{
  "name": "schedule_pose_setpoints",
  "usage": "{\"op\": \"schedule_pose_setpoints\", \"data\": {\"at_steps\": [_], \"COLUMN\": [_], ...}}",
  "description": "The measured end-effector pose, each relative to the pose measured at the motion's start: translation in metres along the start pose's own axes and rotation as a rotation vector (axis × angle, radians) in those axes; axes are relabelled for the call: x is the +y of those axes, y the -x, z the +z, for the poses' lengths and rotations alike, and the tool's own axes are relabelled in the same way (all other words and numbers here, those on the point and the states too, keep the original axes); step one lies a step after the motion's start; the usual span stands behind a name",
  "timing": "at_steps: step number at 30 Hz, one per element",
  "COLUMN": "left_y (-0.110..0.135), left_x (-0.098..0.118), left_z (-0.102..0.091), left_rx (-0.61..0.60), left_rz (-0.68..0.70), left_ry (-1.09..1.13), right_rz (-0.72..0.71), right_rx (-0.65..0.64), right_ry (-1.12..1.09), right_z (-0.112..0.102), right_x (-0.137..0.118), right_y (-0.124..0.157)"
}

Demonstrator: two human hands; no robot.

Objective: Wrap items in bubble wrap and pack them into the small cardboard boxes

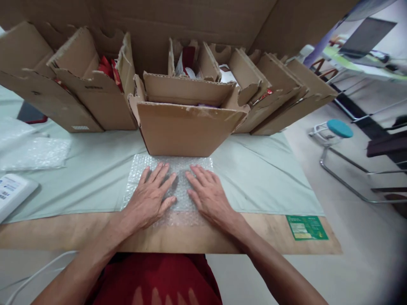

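- Left hand [151, 192]: I see it palm down, fingers spread, on bubble wrap [182, 198].
- Right hand [208, 192]: likewise spread, touching the wrap's right side.
- Bubble wrap: lies across green cloth [267, 182] and wooden tabletop [260, 231], before a cardboard box [190, 131].

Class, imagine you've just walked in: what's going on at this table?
A person's left hand and right hand rest spread, palms down, on a sheet of bubble wrap. It lies partly on the pale green cloth, partly on the bare wooden table along its near edge. Just beyond it stands a cardboard bin, with more bins behind.
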State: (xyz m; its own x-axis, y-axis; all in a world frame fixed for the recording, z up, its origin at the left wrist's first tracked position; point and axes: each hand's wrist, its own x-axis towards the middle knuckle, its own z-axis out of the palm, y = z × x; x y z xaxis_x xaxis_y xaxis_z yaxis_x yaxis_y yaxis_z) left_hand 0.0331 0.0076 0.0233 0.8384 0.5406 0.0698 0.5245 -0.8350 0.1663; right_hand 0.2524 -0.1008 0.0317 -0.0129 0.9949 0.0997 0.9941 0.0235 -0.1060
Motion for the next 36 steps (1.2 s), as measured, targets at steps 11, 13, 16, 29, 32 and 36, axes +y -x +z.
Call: {"op": "schedule_pose_setpoints", "data": {"at_steps": [11, 13, 16, 29, 32, 36], "left_y": [0.016, 0.027, 0.047, 0.077, 0.081, 0.084], "left_x": [-0.007, -0.014, -0.023, -0.007, -0.014, -0.022], "left_z": [0.011, 0.009, 0.002, -0.013, -0.018, -0.021], "left_rx": [-0.007, 0.0, 0.036, -0.004, 0.031, 0.221], "left_rz": [0.009, -0.039, -0.107, 0.074, 0.066, -0.031], "left_ry": [-0.009, -0.019, -0.055, 0.067, 0.123, 0.297], "right_rz": [-0.049, -0.027, -0.036, -0.306, -0.228, 0.036], "right_rx": [-0.035, -0.005, 0.052, 0.291, 0.29, 0.083], "right_ry": [0.014, 0.022, -0.026, -0.164, -0.379, -0.683], "right_z": [0.016, 0.011, -0.002, -0.007, -0.017, -0.042], "right_x": [0.016, 0.023, 0.029, 0.004, 0.009, 0.021], "right_y": [0.039, 0.057, 0.073, 0.068, 0.063, 0.062]}}
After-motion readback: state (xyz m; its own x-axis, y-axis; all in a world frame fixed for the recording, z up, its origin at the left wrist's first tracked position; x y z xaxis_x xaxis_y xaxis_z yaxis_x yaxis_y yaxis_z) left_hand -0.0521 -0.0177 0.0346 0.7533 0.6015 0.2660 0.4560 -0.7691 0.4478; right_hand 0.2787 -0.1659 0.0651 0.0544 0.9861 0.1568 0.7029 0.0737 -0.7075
